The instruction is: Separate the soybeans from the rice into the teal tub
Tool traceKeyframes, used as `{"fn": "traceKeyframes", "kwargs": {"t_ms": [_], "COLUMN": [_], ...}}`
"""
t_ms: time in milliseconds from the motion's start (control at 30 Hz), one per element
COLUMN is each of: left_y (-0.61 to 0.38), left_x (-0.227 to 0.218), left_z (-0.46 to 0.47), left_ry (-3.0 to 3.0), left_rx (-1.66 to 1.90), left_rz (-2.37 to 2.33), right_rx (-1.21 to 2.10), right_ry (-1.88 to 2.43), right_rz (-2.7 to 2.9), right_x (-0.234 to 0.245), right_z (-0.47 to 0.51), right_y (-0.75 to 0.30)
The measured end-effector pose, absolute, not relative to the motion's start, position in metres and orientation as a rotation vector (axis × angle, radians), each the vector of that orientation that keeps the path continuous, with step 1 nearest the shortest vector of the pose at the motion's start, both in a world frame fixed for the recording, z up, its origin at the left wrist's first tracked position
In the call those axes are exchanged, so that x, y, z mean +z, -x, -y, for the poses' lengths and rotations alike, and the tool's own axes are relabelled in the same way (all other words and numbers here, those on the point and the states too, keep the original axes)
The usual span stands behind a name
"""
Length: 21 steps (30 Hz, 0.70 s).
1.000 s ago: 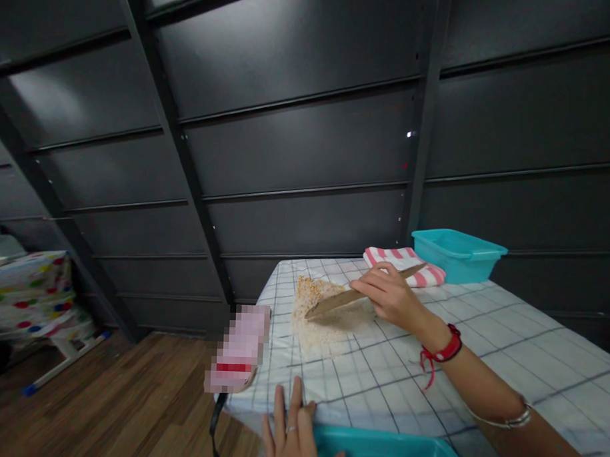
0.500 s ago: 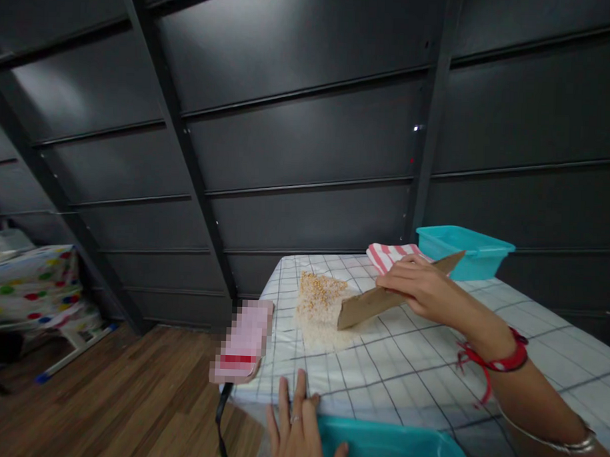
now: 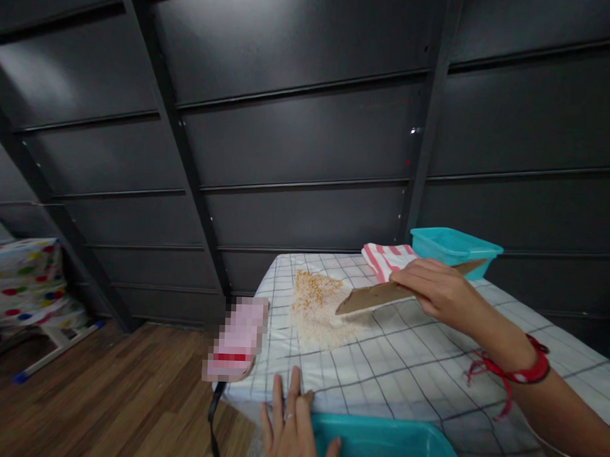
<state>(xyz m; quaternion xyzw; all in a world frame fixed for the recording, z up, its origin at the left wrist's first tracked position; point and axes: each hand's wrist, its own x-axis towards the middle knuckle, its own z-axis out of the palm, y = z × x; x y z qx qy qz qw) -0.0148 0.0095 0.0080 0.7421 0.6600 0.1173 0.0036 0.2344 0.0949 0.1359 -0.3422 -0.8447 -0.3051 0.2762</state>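
Observation:
My right hand (image 3: 440,290) grips a flat brown cardboard piece (image 3: 377,295), held tilted just above the checked tablecloth (image 3: 405,365). Its lower left end sits at the right edge of a pile of pale and yellow grain (image 3: 318,303) spread on the cloth. My left hand (image 3: 290,431) is at the table's near edge, fingers stretched out, thumb resting on the rim of a teal tub (image 3: 377,444) at the bottom of the view. A few grains show inside that tub.
A second teal tub (image 3: 454,247) and a red-striped towel (image 3: 387,258) stand at the table's far right. A pink object (image 3: 235,343), blurred out, hangs at the table's left edge with a black strap below. Dark panelled wall behind; wooden floor and a dotted cloth (image 3: 23,278) at left.
My right hand has drawn the cardboard back to the right and lifted it off the middle of the grain pile to its right edge. My left hand stays by the near tub.

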Motion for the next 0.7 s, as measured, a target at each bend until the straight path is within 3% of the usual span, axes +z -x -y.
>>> {"fn": "traceKeyframes", "kwargs": {"t_ms": [467, 700], "left_y": [0.014, 0.013], "left_x": [0.003, 0.007], "left_z": [-0.012, -0.011], "left_ry": [-2.334, -2.347], "left_rx": [0.387, 0.339], "left_rz": [-2.015, -2.059], "right_rx": [-0.833, -0.826], "right_ry": [0.98, 0.99], "right_rz": [2.256, 2.234], "right_x": [0.115, 0.129], "right_z": [-0.127, -0.113], "right_y": [-0.24, -0.249]}}
